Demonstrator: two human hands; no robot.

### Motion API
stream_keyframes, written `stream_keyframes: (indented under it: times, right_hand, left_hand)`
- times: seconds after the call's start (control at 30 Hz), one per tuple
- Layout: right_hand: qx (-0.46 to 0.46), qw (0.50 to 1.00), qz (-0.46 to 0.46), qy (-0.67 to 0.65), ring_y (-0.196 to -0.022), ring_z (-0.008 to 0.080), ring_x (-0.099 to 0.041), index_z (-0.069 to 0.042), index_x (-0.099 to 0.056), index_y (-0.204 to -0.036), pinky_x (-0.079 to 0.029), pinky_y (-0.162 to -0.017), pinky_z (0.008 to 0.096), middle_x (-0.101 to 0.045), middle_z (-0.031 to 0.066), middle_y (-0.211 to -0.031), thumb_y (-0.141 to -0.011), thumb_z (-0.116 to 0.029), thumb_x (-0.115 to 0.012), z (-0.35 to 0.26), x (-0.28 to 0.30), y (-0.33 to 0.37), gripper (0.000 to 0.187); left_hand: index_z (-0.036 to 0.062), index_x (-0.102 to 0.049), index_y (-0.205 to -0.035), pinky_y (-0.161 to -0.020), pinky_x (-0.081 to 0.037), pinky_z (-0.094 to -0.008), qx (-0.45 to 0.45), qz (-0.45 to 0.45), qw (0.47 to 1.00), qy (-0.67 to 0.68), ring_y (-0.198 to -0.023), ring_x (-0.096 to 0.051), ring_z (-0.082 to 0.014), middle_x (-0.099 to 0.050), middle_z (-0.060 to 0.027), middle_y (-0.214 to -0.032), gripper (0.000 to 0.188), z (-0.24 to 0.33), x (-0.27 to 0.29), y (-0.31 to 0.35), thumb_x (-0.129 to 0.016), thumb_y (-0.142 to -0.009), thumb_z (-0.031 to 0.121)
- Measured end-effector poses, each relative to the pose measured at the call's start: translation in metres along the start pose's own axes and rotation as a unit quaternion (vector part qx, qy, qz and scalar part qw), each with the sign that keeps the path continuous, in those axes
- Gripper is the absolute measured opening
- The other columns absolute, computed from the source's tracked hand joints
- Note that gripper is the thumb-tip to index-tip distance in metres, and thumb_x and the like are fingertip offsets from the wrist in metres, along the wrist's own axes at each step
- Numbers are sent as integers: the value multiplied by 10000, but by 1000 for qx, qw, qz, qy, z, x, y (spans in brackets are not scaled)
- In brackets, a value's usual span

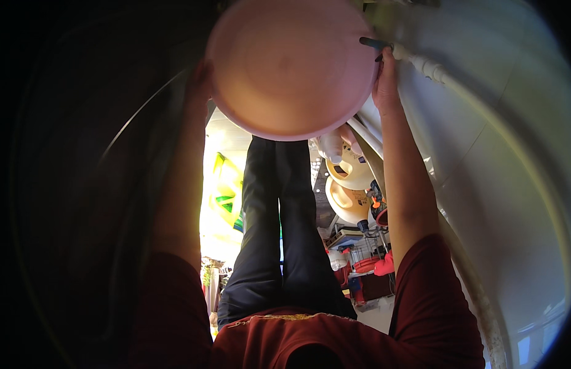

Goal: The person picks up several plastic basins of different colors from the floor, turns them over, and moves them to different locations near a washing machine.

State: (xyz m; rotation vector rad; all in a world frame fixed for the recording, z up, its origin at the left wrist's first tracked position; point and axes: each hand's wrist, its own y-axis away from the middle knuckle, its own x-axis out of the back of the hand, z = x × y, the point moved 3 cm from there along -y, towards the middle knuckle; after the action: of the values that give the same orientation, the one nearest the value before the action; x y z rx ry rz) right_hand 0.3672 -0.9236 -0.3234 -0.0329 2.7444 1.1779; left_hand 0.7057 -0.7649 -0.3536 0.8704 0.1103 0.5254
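Note:
A wide, round pink basin is at the top of the view, in front of my legs, its broad round face turned toward me. My left hand grips the basin's left rim, mostly in deep shadow. On the opposite side, my right hand holds the right rim; its fingertips are partly hidden. Just above that hand, a dark tap handle juts out over the basin's edge from a white pipe fitting. Whether my right hand touches the handle I cannot make out.
A pale pipe runs down along the tiled wall on the right. Cream-coloured plastic containers stand beyond my right forearm, near a wire rack with red items. Bright yellow-green objects lie left of my legs.

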Motion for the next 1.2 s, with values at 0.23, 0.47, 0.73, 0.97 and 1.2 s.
stream_keyframes:
  times: [0.23,0.47,0.73,0.97,1.2]
  right_hand:
    - [39,997,24,68,-899,162,-483,-45,-499,-1031,-387,-793,313,-515,52,-970,-755,-435,-511,7,20,-19,478]
    - [37,995,72,54,-985,155,-466,-89,-503,-1063,-322,-876,287,-540,41,-1021,-762,-480,-498,5,7,-5,494]
    - [116,993,-17,32,-1022,168,-434,-16,-445,-1128,-306,-909,305,-491,96,-1084,-806,-388,-488,-5,7,-1,493]
    - [101,983,20,154,-944,173,-475,-18,-507,-1049,-348,-852,297,-526,93,-1027,-803,-433,-466,-12,6,4,484]
    - [88,992,22,86,-944,182,-469,-13,-508,-1051,-348,-847,294,-533,106,-1001,-799,-435,-470,-13,6,7,493]
  left_hand:
    - [125,-451,-1168,-599,-447,-260,5,7,999,-36,-821,-533,-103,-558,-33,-988,403,13,-8,-11,-497,-830,339]
    - [204,-455,-1149,-552,-420,-249,-14,-105,991,-78,-666,-480,-49,-542,42,-834,405,29,3,-35,-516,-797,394]
    - [208,-461,-1142,-574,-396,-285,-19,-54,993,-102,-581,-412,-56,-509,57,-735,373,54,-11,-23,-506,-806,364]
    - [200,-463,-1142,-648,-441,-321,-22,-36,993,-107,-749,-527,-89,-565,39,-897,377,47,-4,-26,-506,-806,366]
    - [160,-492,-1106,-621,-463,-275,14,-32,996,-84,-784,-551,-100,-573,3,-931,349,42,-5,-31,-512,-806,336]
